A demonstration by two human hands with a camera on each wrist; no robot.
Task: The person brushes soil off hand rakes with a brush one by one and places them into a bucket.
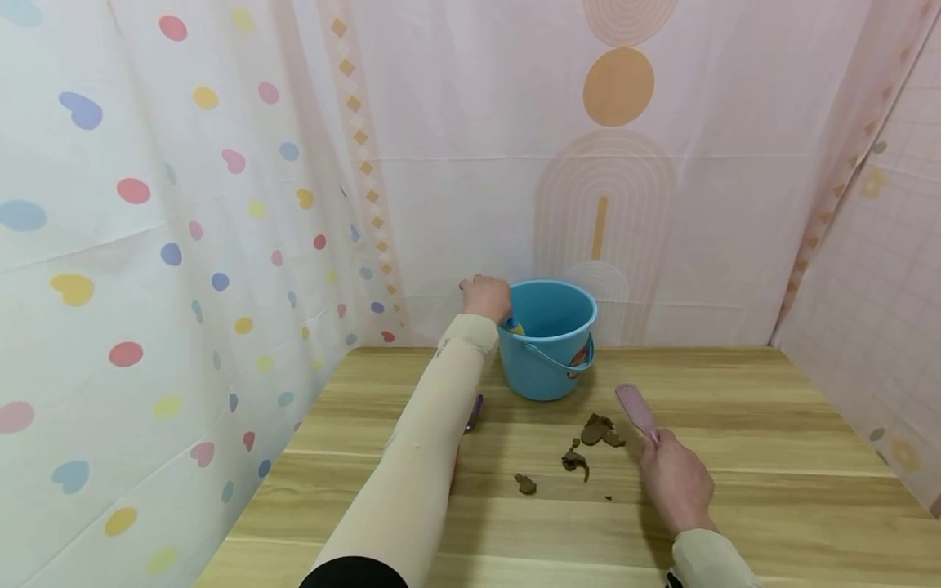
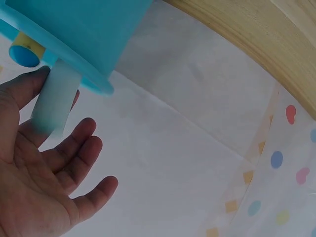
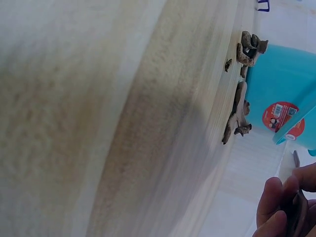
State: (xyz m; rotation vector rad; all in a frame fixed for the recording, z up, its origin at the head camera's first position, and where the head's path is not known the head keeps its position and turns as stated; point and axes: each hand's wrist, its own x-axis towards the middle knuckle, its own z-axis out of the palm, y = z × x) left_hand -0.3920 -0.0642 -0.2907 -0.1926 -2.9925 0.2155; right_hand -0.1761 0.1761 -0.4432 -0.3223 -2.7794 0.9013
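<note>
Pinches pale strip, partly blurred, between thumb and fingers of left hand, at rim of blue bucket; yellow-and-blue tube just beside thumb tip. Grips pink flat tool by narrow end in curled fingers of right hand, with broad end out beyond the grip. Brown lumps on wooden table, left of right hand and in front of bucket
</note>
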